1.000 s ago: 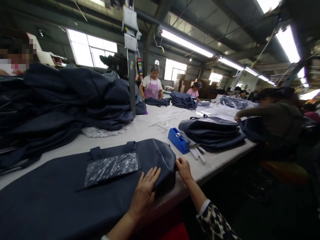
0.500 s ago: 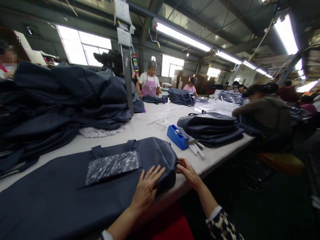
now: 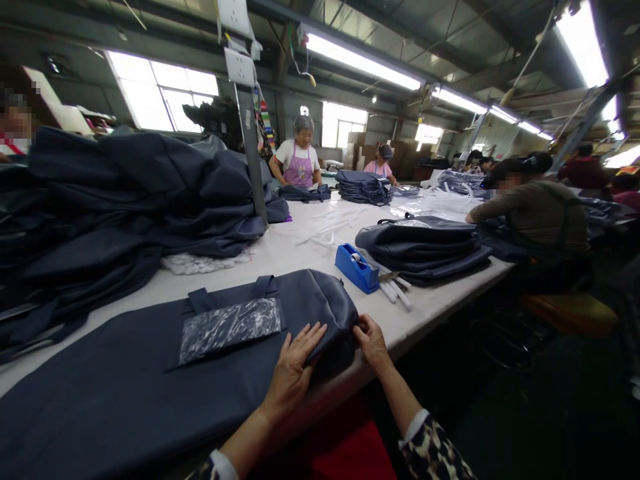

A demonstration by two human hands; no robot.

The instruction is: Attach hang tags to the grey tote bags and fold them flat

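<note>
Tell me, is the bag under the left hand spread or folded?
Spread: the bag stretches along the table to the picture's left edge, left hand atop it.

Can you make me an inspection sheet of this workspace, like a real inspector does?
Surface: pale table, partly covered.
Job's things: dark bag lying flat, shiny packet on top.
Clutter: blue tape dispenser, white sticks, stacked bags, big dark heap.
Left hand: resting on the bag.
Right hand: fingertips pinching the bag's end.
Cables: cord hanging beside a ceiling light; none seen touching the bag.
Surroundings: other people nearby, windows behind.
</note>
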